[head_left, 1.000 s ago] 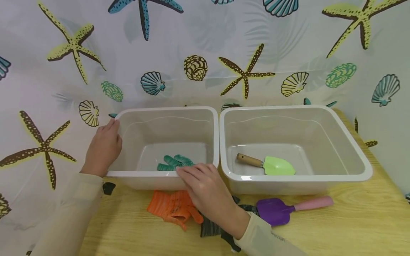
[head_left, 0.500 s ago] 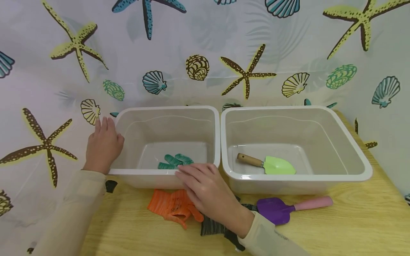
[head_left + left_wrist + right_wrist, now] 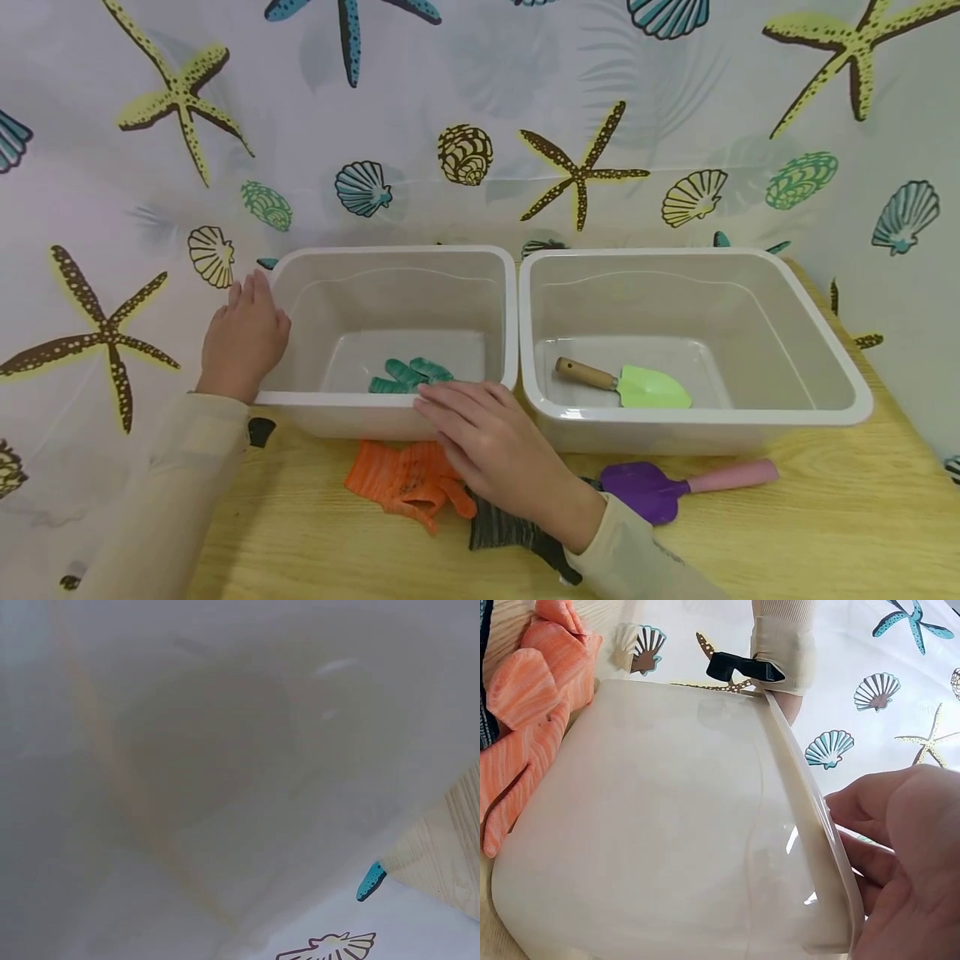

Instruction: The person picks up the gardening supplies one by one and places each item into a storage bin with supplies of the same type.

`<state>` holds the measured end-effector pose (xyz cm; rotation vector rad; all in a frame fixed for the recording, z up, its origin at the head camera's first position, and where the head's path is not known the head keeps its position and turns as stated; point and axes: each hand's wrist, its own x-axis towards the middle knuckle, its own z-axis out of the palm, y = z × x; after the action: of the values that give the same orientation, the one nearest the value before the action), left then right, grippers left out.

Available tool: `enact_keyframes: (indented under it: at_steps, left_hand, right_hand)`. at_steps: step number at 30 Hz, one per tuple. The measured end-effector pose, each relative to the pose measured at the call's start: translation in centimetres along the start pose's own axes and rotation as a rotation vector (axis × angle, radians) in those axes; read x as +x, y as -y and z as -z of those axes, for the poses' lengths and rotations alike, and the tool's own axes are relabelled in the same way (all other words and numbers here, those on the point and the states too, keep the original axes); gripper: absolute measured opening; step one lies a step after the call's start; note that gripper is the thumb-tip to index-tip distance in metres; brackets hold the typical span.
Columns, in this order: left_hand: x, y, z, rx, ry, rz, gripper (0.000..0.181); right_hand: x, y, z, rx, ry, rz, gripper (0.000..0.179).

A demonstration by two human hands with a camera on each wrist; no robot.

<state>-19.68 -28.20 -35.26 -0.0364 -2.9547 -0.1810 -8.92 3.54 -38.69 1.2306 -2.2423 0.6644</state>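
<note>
Two white plastic bins stand side by side. On the left side of the left bin (image 3: 337, 414) lies my left hand (image 3: 243, 342), its fingers extended along the rim. At the front rim, near the right corner, my right hand (image 3: 498, 446) holds on with its fingertips over the edge; the right wrist view shows its thumb and fingers (image 3: 866, 859) at the rim. A green glove (image 3: 405, 375) lies inside this bin, partly hidden by the front wall and my right hand. The left wrist view is filled by a blurred pale wall, with the hand out of sight.
The right bin (image 3: 697, 421) holds a light green trowel (image 3: 652, 388) with a wooden handle. On the wooden table (image 3: 825, 533) lie an orange glove (image 3: 405, 483), a dark grey glove (image 3: 498, 527) under my right arm, and a purple trowel (image 3: 645, 492). A patterned curtain (image 3: 420, 100) hangs behind.
The left bin's front rim has shifted slightly toward the back. My left hand's fingers have spread and moved a little outward, while the right hand has stayed at the front rim.
</note>
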Motion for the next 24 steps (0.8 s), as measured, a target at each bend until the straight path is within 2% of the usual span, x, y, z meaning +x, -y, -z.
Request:
enact_keyframes:
  at_steps: [7,10,14,18,24]
  left_hand:
    - [0.0,-0.1,0.1,-0.017,0.050,0.059,0.061]
    - [0.0,-0.1,0.3,-0.012,0.055,0.059,0.060]
    - [0.0,-0.3,0.5,-0.012,0.054,0.056,0.060]
    - [0.1,-0.2,0.5,0.002,0.048,0.045,0.060]
    - [-0.1,-0.4,0.5,-0.002,0.060,0.038,0.061]
  right_hand:
    - [-0.2,0.4,0.2,0.027,-0.020,0.037,0.038]
    - [-0.1,0.8,0.4,0.046,-0.054,0.101,0.034]
    - [0.1,1.3,0.6,0.085,-0.043,0.211,0.028]
    - [0.5,2.0,0.2,0.105,0.085,0.267,0.023]
    - [1.5,3.2,-2.3,-0.047,0.302,0.252,0.023]
